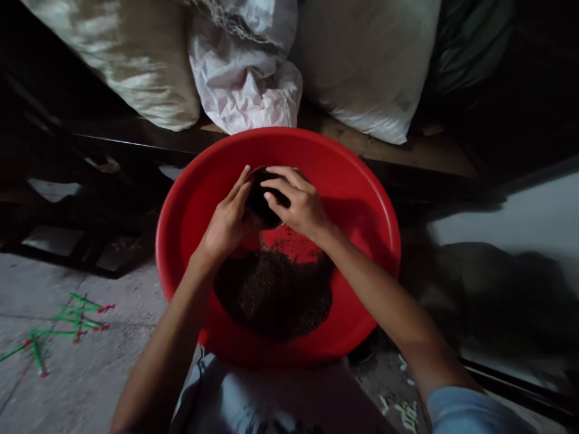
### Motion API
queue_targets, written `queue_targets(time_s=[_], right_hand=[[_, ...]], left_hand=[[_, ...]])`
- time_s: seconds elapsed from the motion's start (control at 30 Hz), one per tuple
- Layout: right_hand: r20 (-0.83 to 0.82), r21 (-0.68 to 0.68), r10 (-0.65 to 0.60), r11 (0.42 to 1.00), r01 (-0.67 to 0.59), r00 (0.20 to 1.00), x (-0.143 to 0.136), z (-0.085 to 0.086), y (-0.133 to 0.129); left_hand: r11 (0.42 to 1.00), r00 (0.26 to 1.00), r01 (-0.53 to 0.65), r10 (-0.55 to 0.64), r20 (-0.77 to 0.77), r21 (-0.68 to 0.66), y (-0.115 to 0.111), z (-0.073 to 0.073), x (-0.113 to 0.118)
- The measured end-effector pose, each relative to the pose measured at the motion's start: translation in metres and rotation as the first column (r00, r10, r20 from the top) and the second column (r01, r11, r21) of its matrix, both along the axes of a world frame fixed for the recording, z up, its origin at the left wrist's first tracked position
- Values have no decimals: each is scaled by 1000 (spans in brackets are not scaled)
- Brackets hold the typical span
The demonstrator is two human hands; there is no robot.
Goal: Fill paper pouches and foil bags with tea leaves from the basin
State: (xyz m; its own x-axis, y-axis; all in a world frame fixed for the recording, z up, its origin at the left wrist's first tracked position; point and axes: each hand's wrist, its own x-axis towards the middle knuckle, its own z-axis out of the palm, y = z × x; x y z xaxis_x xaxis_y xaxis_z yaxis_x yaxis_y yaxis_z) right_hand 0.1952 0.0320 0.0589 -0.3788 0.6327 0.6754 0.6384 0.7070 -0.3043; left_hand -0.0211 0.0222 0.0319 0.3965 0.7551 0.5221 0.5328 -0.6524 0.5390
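In red basin (271,147) — dark soil (275,295); fingers (296,194) around dark object (263,210).

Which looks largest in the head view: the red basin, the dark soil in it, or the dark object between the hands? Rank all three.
1. Red basin
2. Dark soil
3. Dark object, though fingers partly cover it
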Motion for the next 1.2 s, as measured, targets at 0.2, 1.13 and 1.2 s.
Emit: queue_targets(time_s=[0.2, 1.13, 1.2], right_hand=[[317, -208, -526, 773, 599, 789, 111, -104, -28], [-40, -845, 115, 527, -95, 993, -27, -108, -139], [-257, -736, 67, 632, -240, 964, -22, -74, -128]], left_hand=[[977, 973, -215, 214, 89, -5, 2, -9, 6], [984, 964, -131, 155, 217, -120, -22, -14, -13], [989, 976, -73, 98, 197, -130, -23, -12, -15]])
